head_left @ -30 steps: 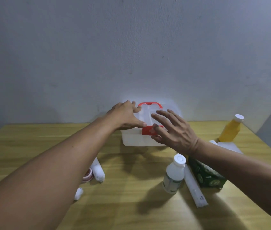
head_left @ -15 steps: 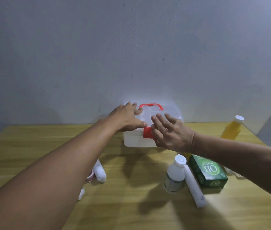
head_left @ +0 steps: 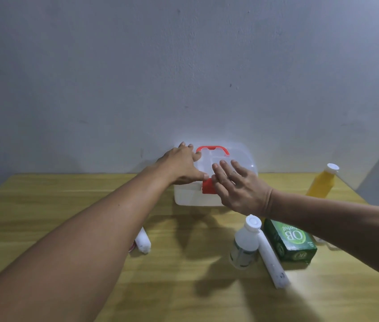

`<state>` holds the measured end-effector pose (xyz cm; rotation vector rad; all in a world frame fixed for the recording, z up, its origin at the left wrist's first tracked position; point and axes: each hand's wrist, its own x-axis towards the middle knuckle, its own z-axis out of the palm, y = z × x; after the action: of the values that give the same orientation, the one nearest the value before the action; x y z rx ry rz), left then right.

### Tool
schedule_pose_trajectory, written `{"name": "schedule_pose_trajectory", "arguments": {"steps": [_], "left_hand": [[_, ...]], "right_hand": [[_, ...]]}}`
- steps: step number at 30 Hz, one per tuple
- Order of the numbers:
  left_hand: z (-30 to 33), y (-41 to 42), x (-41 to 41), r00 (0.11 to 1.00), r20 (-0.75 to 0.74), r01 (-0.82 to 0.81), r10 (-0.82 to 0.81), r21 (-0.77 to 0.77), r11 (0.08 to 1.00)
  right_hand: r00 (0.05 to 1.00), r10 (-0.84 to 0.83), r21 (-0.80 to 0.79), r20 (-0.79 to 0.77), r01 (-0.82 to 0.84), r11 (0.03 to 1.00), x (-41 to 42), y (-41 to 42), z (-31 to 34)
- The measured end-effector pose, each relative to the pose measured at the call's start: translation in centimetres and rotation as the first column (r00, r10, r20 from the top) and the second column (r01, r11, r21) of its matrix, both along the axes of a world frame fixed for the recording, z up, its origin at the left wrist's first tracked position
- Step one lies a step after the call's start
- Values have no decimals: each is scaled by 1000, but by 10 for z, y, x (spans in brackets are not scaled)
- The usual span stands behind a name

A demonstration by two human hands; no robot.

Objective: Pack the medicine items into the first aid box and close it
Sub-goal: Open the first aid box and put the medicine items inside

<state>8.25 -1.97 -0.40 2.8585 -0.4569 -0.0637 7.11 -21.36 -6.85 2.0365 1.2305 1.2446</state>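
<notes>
A translucent white first aid box [head_left: 189, 197] with a red handle [head_left: 212, 149] and a red front latch [head_left: 207, 186] stands at the table's far edge, lid down. My left hand [head_left: 181, 165] lies flat on the lid's left part, thumb by the latch. My right hand [head_left: 237, 188] is spread in front of the box's right half, fingertips touching the latch. On the table lie a white bottle [head_left: 245, 242], a long white roll [head_left: 272, 261], a green carton [head_left: 290, 241], a yellow bottle [head_left: 322, 183] and a short white roll [head_left: 143, 240].
The wooden table [head_left: 67, 201] ends at a grey wall just behind the box. A small round red-rimmed item [head_left: 132, 247] peeks out beside my left forearm. Something white [head_left: 323, 241] lies partly hidden under my right forearm.
My right hand has slid left and its fingers have come onto the red latch. The green carton is now uncovered. My left hand stays on the lid.
</notes>
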Motion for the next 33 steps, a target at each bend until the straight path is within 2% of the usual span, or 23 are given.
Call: {"name": "schedule_pose_trajectory", "arguments": {"steps": [5, 9, 12, 14, 16, 18, 24, 33], "left_hand": [[9, -9, -4, 1000, -17, 8, -7, 109, 994], [10, -7, -3, 999, -26, 21, -19, 112, 993], [5, -2, 0, 1000, -18, 11, -11, 28, 1000], [-1, 5, 1, 1000, -9, -5, 4, -136, 991], [-8, 15, 0, 999, -9, -45, 45, -348, 936], [-14, 22, -3, 993, -29, -111, 111, -486, 867], [-25, 20, -5, 985, -126, -172, 118, -672, 720], [-52, 11, -5, 963, -260, -266, 66, -898, 351]], "right_hand": [[997, -38, -44, -68, 35, 998, -5, 2, 5], [995, -70, -55, -70, 66, 996, -7, 6, 6], [994, -87, -41, -66, 84, 996, -9, 9, 7], [995, -83, -5, -56, 83, 997, -9, 8, 7], [997, -59, 51, -41, 62, 997, -10, 5, 6], [1000, -15, 95, -23, 17, 995, -8, 2, 4], [995, 38, 121, -89, -27, 992, 2, -10, -1], [989, 147, 161, 16, -148, 976, 9, -10, -7]]}}
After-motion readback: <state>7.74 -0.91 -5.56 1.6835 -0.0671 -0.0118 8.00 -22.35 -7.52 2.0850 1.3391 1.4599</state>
